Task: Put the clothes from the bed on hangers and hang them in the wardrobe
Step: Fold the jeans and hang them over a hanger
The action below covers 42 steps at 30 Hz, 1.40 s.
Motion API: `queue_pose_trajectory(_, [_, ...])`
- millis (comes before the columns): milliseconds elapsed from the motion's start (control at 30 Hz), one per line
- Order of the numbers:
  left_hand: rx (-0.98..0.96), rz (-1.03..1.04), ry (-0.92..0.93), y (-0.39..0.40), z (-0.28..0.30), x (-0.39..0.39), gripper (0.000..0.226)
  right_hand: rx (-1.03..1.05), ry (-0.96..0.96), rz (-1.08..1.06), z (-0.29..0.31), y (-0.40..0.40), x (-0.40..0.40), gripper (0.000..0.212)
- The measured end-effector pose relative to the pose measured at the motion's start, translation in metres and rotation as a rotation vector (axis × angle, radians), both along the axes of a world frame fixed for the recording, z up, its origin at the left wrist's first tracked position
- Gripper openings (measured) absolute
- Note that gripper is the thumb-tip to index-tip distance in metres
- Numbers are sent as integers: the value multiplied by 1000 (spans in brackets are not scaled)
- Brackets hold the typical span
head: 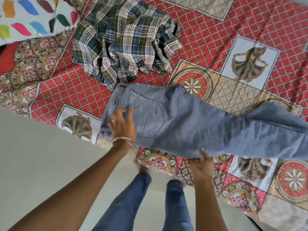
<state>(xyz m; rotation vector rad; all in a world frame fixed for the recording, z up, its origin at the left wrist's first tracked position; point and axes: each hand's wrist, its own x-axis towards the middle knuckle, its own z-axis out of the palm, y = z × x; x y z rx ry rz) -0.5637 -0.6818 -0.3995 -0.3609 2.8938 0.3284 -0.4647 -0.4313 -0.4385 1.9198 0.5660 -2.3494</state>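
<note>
Light blue jeans [191,120] lie across the patterned bed [70,87], back pocket up, with the waistband to the left and the legs running off to the right. My left hand [122,125] lies on the waistband end with fingers spread and blurred. My right hand [200,164] holds the near edge of the jeans by the seat, fingers tucked under the fabric. A crumpled plaid shirt [123,44] lies farther back on the bed, just beyond the jeans. No hanger or wardrobe is in view.
A white pillow [30,19] with coloured leaf shapes sits at the bed's far left corner. The pale floor [41,164] spreads to the left, and my own legs in blue trousers [133,202] stand against the bed's near edge.
</note>
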Motion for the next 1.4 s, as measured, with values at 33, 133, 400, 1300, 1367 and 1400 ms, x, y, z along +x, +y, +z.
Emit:
queue_pose_trajectory(33, [3, -166, 20, 20, -3, 3, 57, 7, 4, -65, 5, 9, -3, 42])
queue_pose_trajectory(133, [116, -421, 52, 82, 2, 2, 42, 33, 29, -148, 10, 43, -11, 37])
queue_pose_trajectory(400, [286, -847, -311, 259, 6, -29, 50, 295, -28, -157, 21, 196, -24, 12])
queue_pose_trajectory(1300, [672, 350, 260, 338, 32, -156, 51, 775, 190, 621, 61, 358, -67, 10])
queue_pose_trajectory(1367, [270, 481, 232, 304, 23, -167, 61, 720, -14, 699, 32, 350, -57, 7])
queue_pose_trajectory(1400, [101, 525, 198, 299, 21, -162, 61, 704, -66, 700, 21, 347, -53, 12])
